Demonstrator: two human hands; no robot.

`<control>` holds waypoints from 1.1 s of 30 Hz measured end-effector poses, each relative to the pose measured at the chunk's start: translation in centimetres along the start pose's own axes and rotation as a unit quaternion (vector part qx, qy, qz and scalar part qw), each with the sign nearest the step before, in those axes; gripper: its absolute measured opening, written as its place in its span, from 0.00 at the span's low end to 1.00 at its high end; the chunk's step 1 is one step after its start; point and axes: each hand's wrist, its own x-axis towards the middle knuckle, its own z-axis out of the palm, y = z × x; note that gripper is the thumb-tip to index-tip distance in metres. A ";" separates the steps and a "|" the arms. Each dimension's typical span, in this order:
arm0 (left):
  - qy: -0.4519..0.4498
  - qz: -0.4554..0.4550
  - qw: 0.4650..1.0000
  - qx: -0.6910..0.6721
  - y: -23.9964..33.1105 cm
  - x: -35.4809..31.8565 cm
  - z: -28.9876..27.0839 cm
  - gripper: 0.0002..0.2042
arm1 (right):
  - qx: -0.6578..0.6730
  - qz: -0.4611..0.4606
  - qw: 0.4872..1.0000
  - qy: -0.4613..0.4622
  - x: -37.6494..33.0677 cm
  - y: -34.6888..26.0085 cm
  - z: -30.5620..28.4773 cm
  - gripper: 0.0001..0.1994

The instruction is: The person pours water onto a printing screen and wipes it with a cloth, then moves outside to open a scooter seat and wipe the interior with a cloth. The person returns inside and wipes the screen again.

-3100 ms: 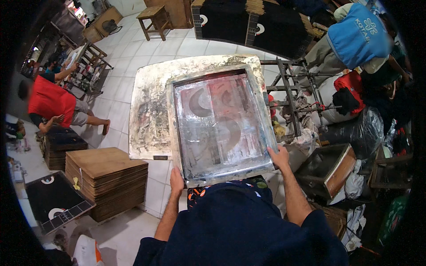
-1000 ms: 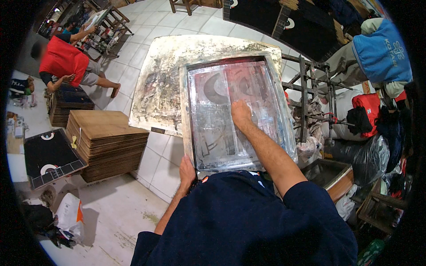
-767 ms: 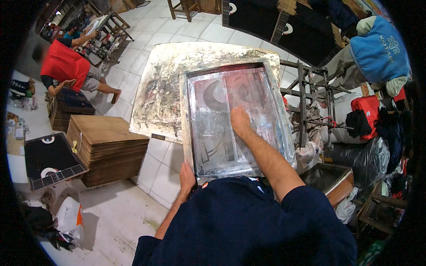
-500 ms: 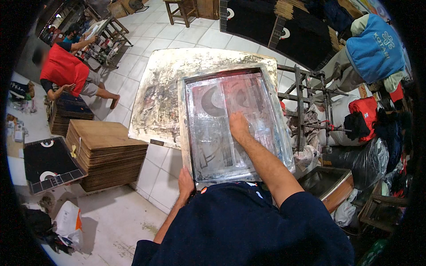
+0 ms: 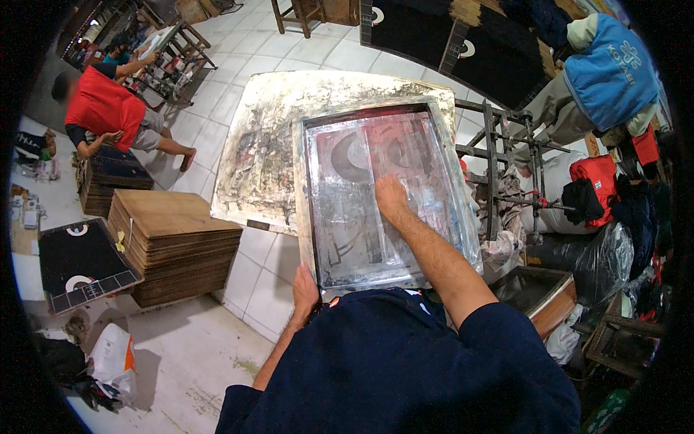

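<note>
Stained table (image 5: pixel 260 145) under screen frame (image 5: pixel 303 188), board stack (image 5: pixel 173 242) left.

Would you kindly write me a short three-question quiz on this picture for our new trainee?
1. True or false: the right hand lies flat on the mesh inside the printing screen.
2. What does the left hand grip? A) a stack of boards B) the near corner of the screen's frame C) a plastic bag
3. Fill in: under the screen lies a paint-stained ____.

Key
1. True.
2. B.
3. Board; it sticks out to the left of and beyond the screen.
</note>
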 end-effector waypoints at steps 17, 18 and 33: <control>0.019 0.027 0.999 0.008 0.4 0.3 -0.5 0.24 | 0.001 -0.022 1.000 -0.006 -0.4 -0.7 -1.5 0.13; 0.022 0.026 0.999 0.009 0.5 0.3 -0.6 0.24 | -0.004 -0.035 0.999 -0.019 -0.2 -0.4 -1.3 0.12; 0.012 -0.009 1.000 0.000 0.5 0.4 -0.5 0.25 | 0.051 -0.122 0.988 0.077 0.1 2.0 -0.6 0.07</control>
